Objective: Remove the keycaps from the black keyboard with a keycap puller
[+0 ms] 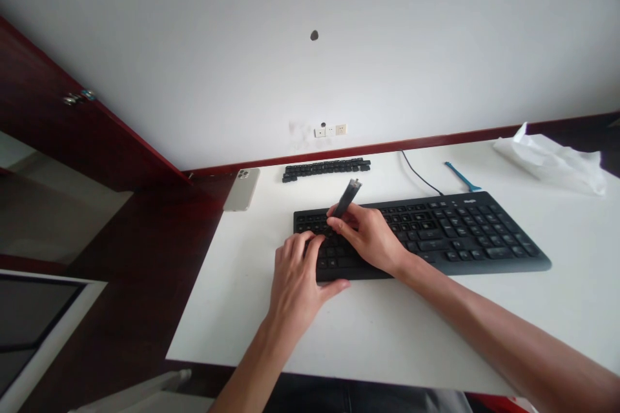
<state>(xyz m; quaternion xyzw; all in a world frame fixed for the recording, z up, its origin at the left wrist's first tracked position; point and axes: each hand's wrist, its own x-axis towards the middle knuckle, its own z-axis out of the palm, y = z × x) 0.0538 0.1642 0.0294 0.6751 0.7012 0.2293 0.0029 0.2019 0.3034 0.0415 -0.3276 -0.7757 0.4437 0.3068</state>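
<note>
A black keyboard (465,229) lies across the white table (252,310). My right hand (372,239) is over its left part and pinches a slim dark tool (347,197) that points up and away. My left hand (295,277) rests on the keyboard's left end, fingers bent onto the keys and thumb along the front edge. A row of loose black keycaps (325,168) lies behind the keyboard near the wall.
A pale phone (241,189) lies face down at the table's far left corner. A blue tool (462,176) and the keyboard cable (419,174) lie behind the keyboard. Crumpled white plastic (557,158) sits far right. A dark red cabinet (58,122) stands left.
</note>
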